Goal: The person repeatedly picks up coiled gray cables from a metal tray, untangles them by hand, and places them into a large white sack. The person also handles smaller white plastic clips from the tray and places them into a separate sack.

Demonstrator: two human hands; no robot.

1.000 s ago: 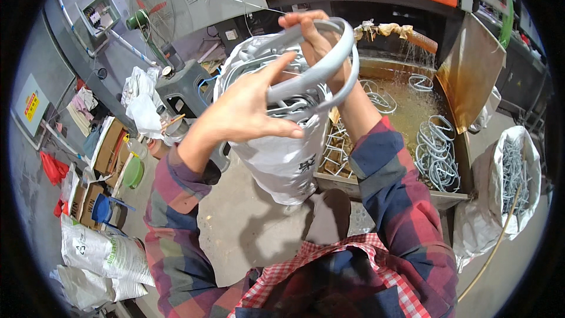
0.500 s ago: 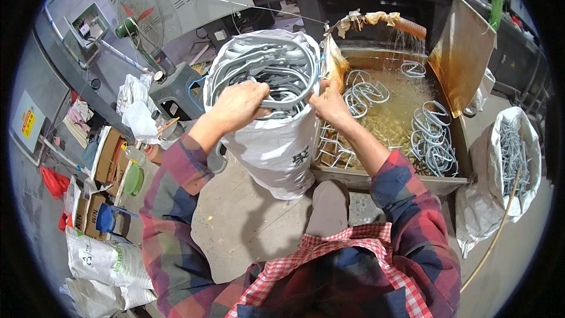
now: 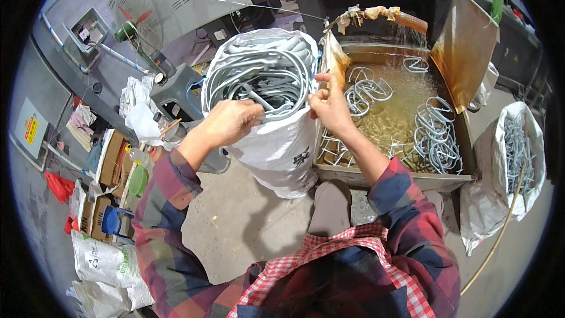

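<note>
A tall white woven sack (image 3: 273, 147) stands upright before me, filled to its mouth with grey bent plastic strips (image 3: 265, 70), many of them curved into loops. At the near left of the sack's mouth, my left hand (image 3: 232, 121) is closed, its fingertips pinching the rim beside the strips. Across the opening, my right hand (image 3: 332, 103) pinches the right side of the rim between thumb and curled fingers. Its index finger stretches up along the sack's edge. Part of each hand's grip is hidden from view.
Right of the sack is a metal water tank (image 3: 406, 174) with grey looped pieces in it. Water pours from a brownish pipe (image 3: 412, 22). A second white sack (image 3: 482, 200) of grey pieces stands far right, a thin stick across it. A fan (image 3: 138, 23) stands at left.
My left hand has come back from the grey loop it was on to the sack's near rim. The loop has settled among the strips. My right index finger has lifted.
</note>
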